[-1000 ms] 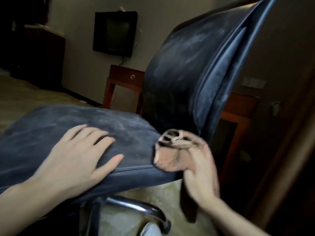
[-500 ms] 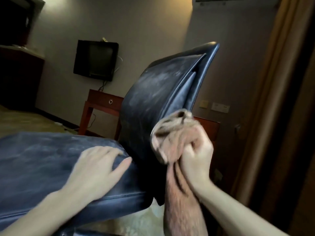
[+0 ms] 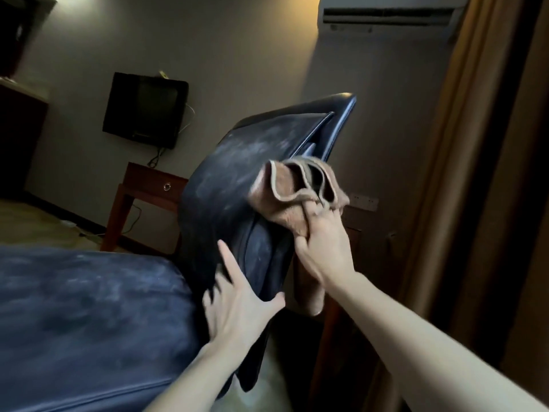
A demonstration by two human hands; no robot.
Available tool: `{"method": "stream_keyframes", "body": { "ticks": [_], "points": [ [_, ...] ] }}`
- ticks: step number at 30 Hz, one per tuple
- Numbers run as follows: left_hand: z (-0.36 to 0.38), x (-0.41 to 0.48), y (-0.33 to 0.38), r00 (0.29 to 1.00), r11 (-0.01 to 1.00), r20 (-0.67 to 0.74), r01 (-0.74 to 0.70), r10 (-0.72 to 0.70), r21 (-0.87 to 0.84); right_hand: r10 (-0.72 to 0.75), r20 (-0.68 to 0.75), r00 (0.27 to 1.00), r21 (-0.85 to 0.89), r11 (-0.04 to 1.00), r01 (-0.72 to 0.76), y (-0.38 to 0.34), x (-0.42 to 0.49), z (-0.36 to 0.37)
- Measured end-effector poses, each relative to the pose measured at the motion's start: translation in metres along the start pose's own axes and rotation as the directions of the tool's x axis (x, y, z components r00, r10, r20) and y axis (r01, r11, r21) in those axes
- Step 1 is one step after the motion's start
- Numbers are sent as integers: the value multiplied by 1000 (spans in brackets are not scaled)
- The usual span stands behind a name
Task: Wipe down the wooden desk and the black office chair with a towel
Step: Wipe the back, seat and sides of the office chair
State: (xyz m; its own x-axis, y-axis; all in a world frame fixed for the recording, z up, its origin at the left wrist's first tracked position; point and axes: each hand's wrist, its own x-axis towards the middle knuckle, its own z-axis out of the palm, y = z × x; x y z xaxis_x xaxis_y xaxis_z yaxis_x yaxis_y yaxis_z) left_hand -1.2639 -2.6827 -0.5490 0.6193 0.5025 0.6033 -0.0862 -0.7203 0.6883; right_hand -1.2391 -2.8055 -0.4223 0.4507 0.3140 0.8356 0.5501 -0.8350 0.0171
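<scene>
The black office chair fills the left and middle: its dusty seat (image 3: 89, 316) is at lower left and its backrest (image 3: 237, 173) rises in the centre. A bunched tan towel (image 3: 285, 197) presses against the backrest's right side, with my right hand (image 3: 323, 248) closed on it; a tail of the towel hangs below the hand. Spread across the lower edge of the backrest is my left hand (image 3: 237, 307), thumb wrapped around its right rim. A wooden desk (image 3: 148, 185) with a drawer knob stands behind the chair against the wall.
A dark television (image 3: 145, 110) is mounted on the wall above the desk, with cables hanging. An air conditioner (image 3: 389, 16) sits high on the right wall. A brown curtain (image 3: 490, 188) hangs at right. Wall sockets (image 3: 364, 200) lie behind the towel.
My left hand left the seat and moved up to grip the lower backrest. My right hand carried the towel higher up the backrest. The view tilted upward.
</scene>
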Motion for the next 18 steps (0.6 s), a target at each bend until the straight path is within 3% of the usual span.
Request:
{"method": "stream_keyframes", "body": {
  "ticks": [3,7,10,13,18],
  "points": [
    [10,4,10,1000,999,16,25,-25,26,-72,17,997,-11,997,72,4,-35,20],
    [17,12,18,1000,1000,-24,-12,12,-16,-302,-38,952,-256,924,283,23,-60,25],
    [19,7,12,999,1000,-29,-14,14,5,-373,-101,922,-291,898,331,36,-64,13],
    [12,0,11,999,997,-26,31,-29,77,-336,-203,920,-269,922,278,41,-54,-13],
    [-17,-26,9,998,998,-25,53,-54,-41,-154,-412,898,-195,978,78,29,-9,-74]
  ]
}}
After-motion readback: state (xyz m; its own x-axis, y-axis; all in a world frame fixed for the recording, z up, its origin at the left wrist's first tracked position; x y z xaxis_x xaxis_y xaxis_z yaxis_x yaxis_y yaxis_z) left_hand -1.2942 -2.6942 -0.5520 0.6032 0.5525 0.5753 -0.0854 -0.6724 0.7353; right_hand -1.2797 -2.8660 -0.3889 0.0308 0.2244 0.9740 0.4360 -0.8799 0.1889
